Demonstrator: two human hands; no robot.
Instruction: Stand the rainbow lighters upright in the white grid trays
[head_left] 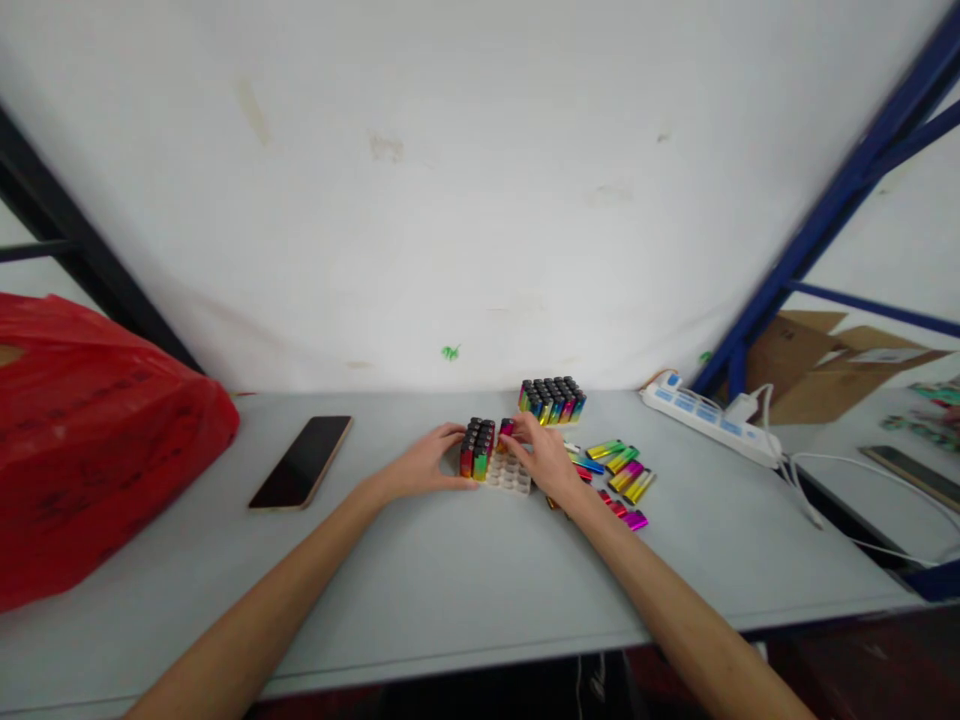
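Low down, the right hand [543,456] arches inward, pinching a lighter [505,430].

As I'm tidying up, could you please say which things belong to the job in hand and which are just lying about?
Job: white holder tray, upright lighters in it, loose lighters, probably the rear lighter block.
Seemingly lying about: smartphone, red plastic bag, power strip, cardboard box.

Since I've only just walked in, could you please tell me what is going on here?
A person's left hand curves around the side of a white tray where lighters stand in rows, while the right hand holds another lighter at the tray's back, beside bare slots. Loose lighters lie to the right; a packed block of lighters stands behind.
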